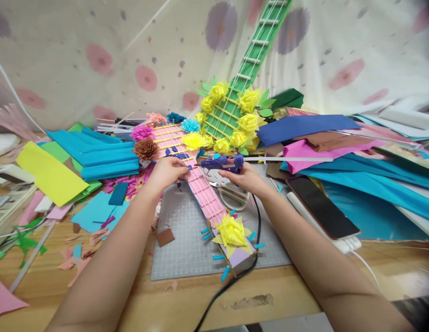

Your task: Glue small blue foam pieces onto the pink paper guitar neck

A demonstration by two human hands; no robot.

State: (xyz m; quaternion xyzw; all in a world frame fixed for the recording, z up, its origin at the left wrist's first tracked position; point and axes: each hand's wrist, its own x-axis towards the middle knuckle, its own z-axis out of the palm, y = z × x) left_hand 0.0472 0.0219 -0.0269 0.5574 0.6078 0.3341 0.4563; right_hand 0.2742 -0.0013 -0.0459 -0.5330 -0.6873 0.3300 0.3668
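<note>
My right hand [244, 177] is closed around a blue glue gun [223, 163] whose nozzle points left at the pink paper guitar [204, 191]. A white glue stick [290, 159] juts out of the gun's back to the right. My left hand [168, 171] pinches a small dark blue paper piece [181, 157] against the pink guitar's body, just left of the nozzle. The pink guitar lies on a grey cutting mat [187, 240], its head bearing a yellow paper flower [231, 232]. Paper flowers ring its body.
A green paper guitar [251, 60] with yellow flowers leans behind. Scissors [233, 196] lie under my right hand. A phone [321, 207] rests at right on a white block. Stacks of coloured paper cover both sides. The glue gun's black cord [235, 276] runs toward me.
</note>
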